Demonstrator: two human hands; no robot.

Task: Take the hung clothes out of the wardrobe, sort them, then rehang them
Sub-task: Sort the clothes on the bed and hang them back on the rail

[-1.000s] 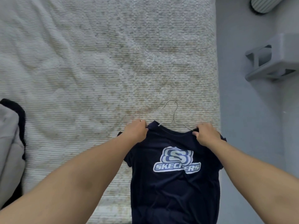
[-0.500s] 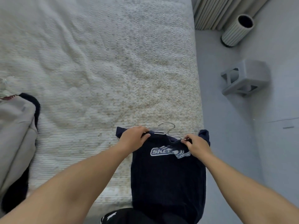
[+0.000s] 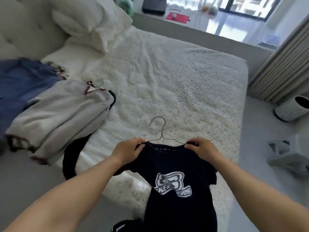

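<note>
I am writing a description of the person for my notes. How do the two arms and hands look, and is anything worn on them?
Both forearms are bare up to the picture's lower edge: no sleeve shows. The left hand and the right hand wear no gloves. I see no watch, bracelet or ring on either wrist or hand, though the picture is slightly blurred, so a thin ring could be missed.

Cream bed with pillows below a bright window.
</note>
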